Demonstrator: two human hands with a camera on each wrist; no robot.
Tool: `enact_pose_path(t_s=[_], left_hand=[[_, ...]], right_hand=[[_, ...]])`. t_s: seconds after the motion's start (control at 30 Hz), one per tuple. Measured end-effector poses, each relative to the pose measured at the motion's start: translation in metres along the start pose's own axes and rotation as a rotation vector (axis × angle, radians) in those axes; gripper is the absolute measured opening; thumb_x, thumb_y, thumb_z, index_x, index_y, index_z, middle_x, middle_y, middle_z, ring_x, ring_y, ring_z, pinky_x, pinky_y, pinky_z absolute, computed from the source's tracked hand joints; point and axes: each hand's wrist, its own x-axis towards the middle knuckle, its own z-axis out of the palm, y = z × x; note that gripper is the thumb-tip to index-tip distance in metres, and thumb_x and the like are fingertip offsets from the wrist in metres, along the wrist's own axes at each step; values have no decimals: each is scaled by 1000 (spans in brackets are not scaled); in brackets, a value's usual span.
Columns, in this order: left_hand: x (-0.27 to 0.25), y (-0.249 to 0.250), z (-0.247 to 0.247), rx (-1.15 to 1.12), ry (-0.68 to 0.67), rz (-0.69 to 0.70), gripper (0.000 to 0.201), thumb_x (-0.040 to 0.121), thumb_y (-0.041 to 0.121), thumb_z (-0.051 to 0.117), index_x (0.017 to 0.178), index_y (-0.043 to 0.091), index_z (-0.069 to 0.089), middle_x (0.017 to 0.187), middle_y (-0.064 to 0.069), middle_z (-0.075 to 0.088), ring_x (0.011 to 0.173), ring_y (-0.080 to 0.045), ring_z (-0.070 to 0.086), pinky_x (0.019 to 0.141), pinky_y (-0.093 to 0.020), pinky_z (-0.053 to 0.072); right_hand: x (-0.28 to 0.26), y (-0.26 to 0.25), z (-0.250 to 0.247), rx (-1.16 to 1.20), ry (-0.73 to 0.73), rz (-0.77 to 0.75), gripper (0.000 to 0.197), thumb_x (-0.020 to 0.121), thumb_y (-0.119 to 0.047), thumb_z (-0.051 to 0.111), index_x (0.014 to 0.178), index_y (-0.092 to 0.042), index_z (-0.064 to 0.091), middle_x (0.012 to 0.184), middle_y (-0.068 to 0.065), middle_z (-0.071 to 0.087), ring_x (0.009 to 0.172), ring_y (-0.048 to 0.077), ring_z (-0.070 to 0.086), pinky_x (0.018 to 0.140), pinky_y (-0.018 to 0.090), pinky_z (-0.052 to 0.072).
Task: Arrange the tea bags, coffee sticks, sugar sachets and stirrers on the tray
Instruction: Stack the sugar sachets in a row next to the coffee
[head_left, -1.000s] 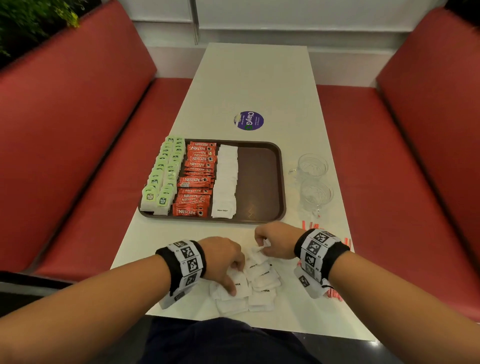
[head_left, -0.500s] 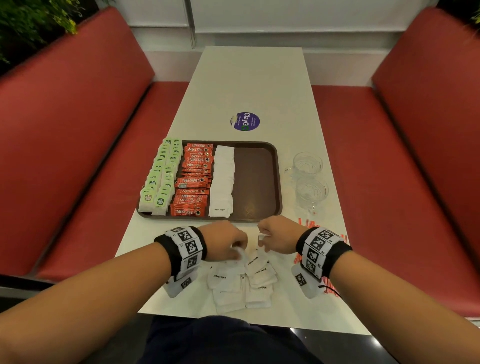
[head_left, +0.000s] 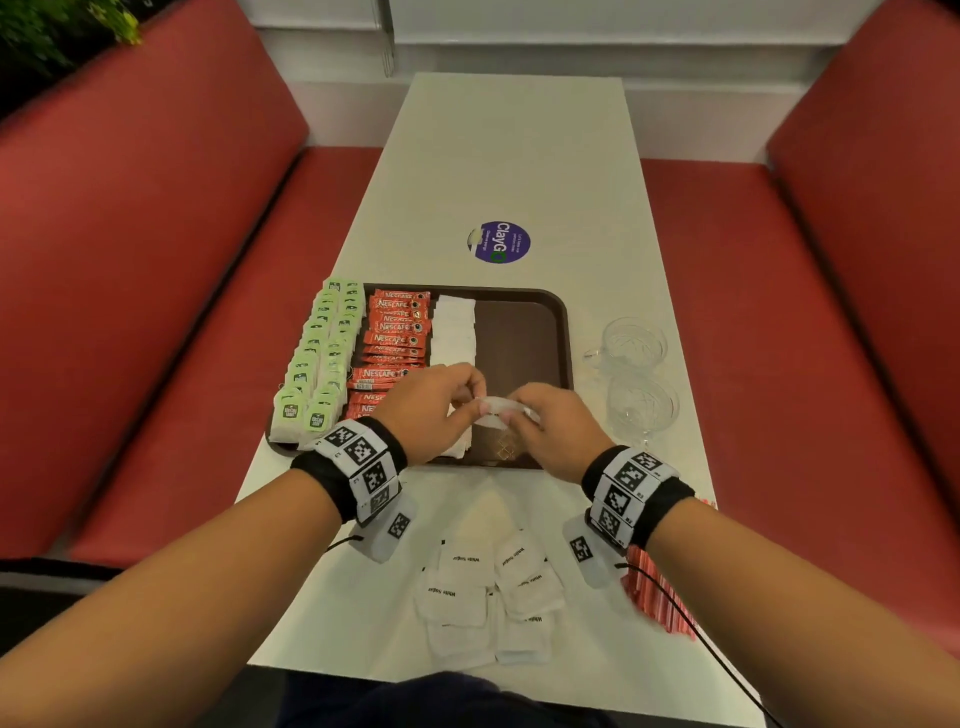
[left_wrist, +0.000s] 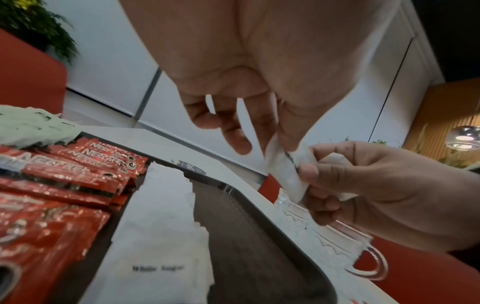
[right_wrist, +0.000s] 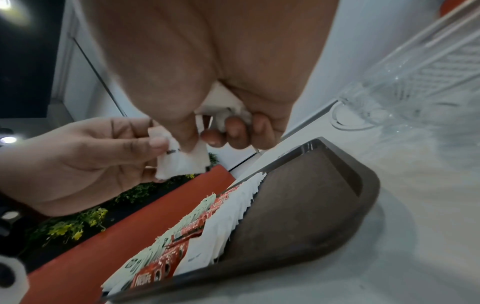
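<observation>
The left hand covers the near ends of the coffee sticks and part of the sugar sachet row in the head view. How many sachets the right hand holds cannot be told, since its curled fingers hide them. The right wrist covers most of the stirrers, and the print on the sachet in the left wrist view is too blurred to read.

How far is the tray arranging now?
Done: tea bags, coffee sticks and one sugar row lie on the tray. In hand: both hands hold sugar sachets. Left: loose sachets and red stirrers on the table.
</observation>
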Motion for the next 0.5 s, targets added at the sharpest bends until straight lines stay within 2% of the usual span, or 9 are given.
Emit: enact_pose_path(t_s=[0.07,0.13,0.23,0.3,0.37,0.5], left_hand=[[9,-8,-2,58,-24,-35,5,93,39,61,95,37,58,88,13,65,84,-8,58,78,-39,52],[20,-12,-4,150,-75,-25,9,94,39,60,102,42,60,92,12,62,85,-9,54,80,-39,50],[40,-12,-8,232,-127,28,16,97,32,58,109,33,69,93,11,64,86,-11,50,77,-32,41],[60,-18,-12,259,-107,22,18,97,30,58,109,29,71,94,7,68,85,-12,53,75,-29,38],[86,-31,-17,286,-61,-37,20,97,29,58,112,25,71,100,2,71,84,-11,54,76,-28,41],[146,-54,-25,266,-10,-214,19,91,28,67,109,22,69,109,-2,69,97,-20,61,85,-35,50]], right_hand=[[8,1,-3,-26,57,11,14,98,-23,59,103,-14,69,91,2,65,82,18,58,76,39,50],[15,0,-4,-54,43,-1,15,98,-23,59,103,-12,68,93,4,65,83,20,59,76,37,49],[26,0,-4,-59,45,3,15,99,-23,58,103,-12,67,92,3,64,83,21,58,75,36,48],[32,2,-4,13,100,47,15,99,-23,57,111,-15,62,94,-5,62,80,14,57,71,25,45],[38,5,-6,137,135,119,19,98,-17,55,116,-16,52,94,-6,59,74,8,56,62,13,40],[48,8,-12,237,133,189,21,87,-3,54,95,-16,39,87,6,56,65,11,49,56,16,39]])
